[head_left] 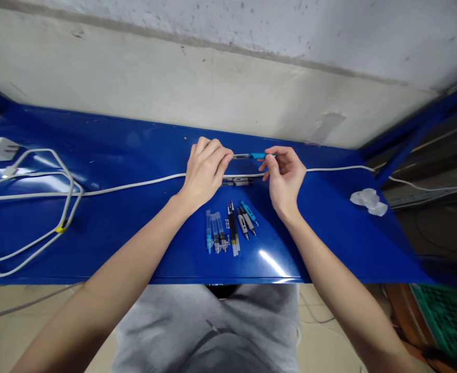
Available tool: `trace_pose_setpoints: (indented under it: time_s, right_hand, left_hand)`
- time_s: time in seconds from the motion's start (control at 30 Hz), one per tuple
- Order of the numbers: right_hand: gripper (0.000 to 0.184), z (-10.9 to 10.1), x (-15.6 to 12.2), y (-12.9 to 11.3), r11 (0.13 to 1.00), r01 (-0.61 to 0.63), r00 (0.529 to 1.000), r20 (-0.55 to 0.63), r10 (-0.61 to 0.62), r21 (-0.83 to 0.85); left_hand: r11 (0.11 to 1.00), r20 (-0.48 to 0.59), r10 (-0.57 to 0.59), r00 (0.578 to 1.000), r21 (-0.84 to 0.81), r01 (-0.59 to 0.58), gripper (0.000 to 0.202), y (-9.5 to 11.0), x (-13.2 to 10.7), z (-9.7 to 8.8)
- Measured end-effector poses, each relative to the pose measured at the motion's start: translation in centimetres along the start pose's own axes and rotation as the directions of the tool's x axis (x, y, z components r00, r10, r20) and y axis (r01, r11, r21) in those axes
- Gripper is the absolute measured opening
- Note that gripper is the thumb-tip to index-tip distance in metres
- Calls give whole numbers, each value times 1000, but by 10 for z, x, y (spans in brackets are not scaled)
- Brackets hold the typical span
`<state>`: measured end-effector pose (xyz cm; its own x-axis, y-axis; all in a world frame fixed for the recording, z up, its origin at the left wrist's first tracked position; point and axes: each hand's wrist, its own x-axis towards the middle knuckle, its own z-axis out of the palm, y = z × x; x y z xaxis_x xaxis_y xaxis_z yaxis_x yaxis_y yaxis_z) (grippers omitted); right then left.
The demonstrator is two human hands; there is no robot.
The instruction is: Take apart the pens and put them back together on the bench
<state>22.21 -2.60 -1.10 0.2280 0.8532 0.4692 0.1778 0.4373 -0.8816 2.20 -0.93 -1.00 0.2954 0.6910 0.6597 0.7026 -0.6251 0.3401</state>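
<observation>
Head view: both hands' fingers pinch a blue pen [253, 155] near the table's [127, 233] far edge, left hand [204, 173], right hand [285, 176]

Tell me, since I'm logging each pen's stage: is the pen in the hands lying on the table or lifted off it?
Lifted. The left hand and right hand hold the blue-grip pen level between their fingertips, above the blue table.

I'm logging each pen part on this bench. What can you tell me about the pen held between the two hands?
The pen is slim, with a dark clear-looking section on its left and a bright blue section on its right. It lies level above the blue table, left hand pinching one end, right hand the other. Its tip is hidden.
</observation>
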Motion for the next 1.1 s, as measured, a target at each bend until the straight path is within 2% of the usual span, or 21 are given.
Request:
trace_pose_setpoints:
  time_s: [0.23, 0.47, 0.63, 0.77, 0.93, 1.1]
  right_hand:
    - [34, -1, 1, -3, 998, -54, 998, 31, 55, -21]
    - [57, 0, 0, -4, 990, -120, 989, 73, 125, -70]
    - [44, -1, 4, 4, 989, -137, 988, 78, 132, 61]
    - [39, -3, 7, 9, 983, -138, 989, 74, 129, 123]
    - [35, -4, 7, 11, 987, -117, 991, 78, 109, 109]
    - [37, -5, 8, 11, 990, -116, 992, 66, 110, 84]
  left_hand:
    - [998, 20, 5, 1000, -69, -4, 30, -1, 1, 2]
    - [991, -39, 17, 999, -129, -22, 22, 0, 0, 1]
    - [983, -42, 5, 999, -185, -13, 23, 1, 1, 0]
    - [971, -43, -68, 997, -233, 56, 29, 2, 1, -2]
    - [949, -43, -144, 989, -290, 126, 33, 1, 0, 0]
    - [952, -46, -118, 992, -288, 100, 25, 0, 0, 4]
